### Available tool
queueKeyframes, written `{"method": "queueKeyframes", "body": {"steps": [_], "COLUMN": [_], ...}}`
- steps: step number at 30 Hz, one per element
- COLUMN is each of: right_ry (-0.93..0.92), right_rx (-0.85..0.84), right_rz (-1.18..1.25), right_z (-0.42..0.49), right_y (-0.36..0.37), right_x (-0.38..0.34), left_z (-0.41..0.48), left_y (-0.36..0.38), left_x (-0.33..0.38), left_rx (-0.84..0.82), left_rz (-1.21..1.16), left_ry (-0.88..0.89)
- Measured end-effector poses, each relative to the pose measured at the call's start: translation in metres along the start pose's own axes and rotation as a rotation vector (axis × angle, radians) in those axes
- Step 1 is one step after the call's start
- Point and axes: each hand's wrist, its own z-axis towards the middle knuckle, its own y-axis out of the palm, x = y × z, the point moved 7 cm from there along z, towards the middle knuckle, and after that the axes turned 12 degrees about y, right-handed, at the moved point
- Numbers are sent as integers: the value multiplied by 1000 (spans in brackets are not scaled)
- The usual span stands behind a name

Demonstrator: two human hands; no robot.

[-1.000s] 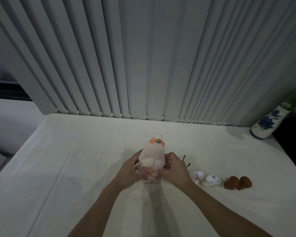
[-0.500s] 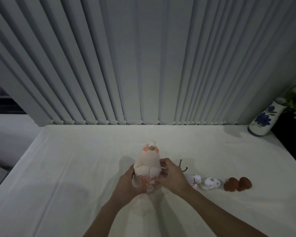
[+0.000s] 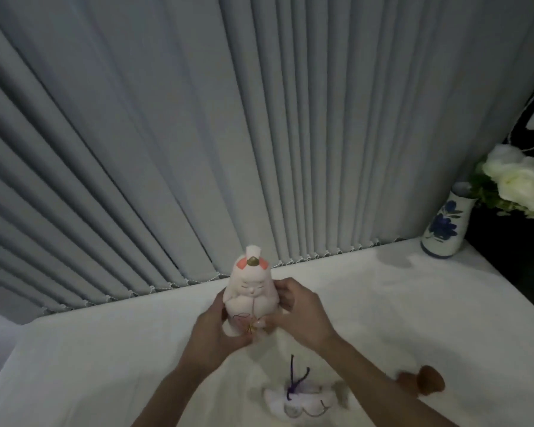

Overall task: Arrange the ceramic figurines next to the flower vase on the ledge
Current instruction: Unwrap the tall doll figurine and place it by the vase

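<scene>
We have the tall white figurine (image 3: 251,297) upright at the centre of the frame, both hands wrapped around its lower body, and whether its base touches the white ledge (image 3: 383,303) or sits just clear of it we cannot tell, since our fingers hide the foot. Our left hand (image 3: 211,331) cups the left side and base with the fingers curled closed on it; our right hand (image 3: 299,312) presses the right side, thumb across the painted front, fingers closed on the back. The flower vase (image 3: 446,229), white with blue flowers, stands at the far right of the frame against the blinds (image 3: 228,134), well apart from the figurine. Low in the frame lies a small white figurine with a purple cord (image 3: 299,399), and to its right a brown piece (image 3: 429,383), partly hidden behind our right forearm and blurred. We judge the tall figurine to be stiff, glazed and rather slippery, top-heavy for its narrow base, and likely to chip if knocked. So the wide lower body is the place to hold it, not the thin topknot. The two-handed grip suits the carry to the right, and we should set it down flat beside the vase without touching it.
</scene>
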Motion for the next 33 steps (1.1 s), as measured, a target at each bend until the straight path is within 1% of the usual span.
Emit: {"method": "queueKeyframes", "body": {"steps": [1,4,10,13,15,21,24,27,29,31,33], "right_ry": [0,1,21,29,40,41,66,56,55,62,55], "right_rx": [33,94,293,366,383,382,321,297,311,362,378], "right_rz": [21,34,128,169,215,299,376,445,488,449,452], "right_z": [8,14,35,43,50,78,90,96,97,96,95], "right_y": [-26,-72,-216,-266,-291,-334,-339,-342,-344,-346,-345], "right_x": [-2,-11,9,21,28,40,48,54,59,62,61], "left_z": [22,57,153,185,204,244,255,260,261,262,260], "left_y": [17,49,171,220,247,296,305,310,313,315,316], "left_x": [11,34,85,100,104,104,94,91,90,90,92], "left_rx": [-31,-69,-248,-321,-356,-394,-398,-417,-435,-451,-460], "left_rz": [7,-30,-92,-89,-86,-74,-37,-35,-40,-33,-31], "left_ry": [31,67,156,177,169,137,116,105,108,114,115]}}
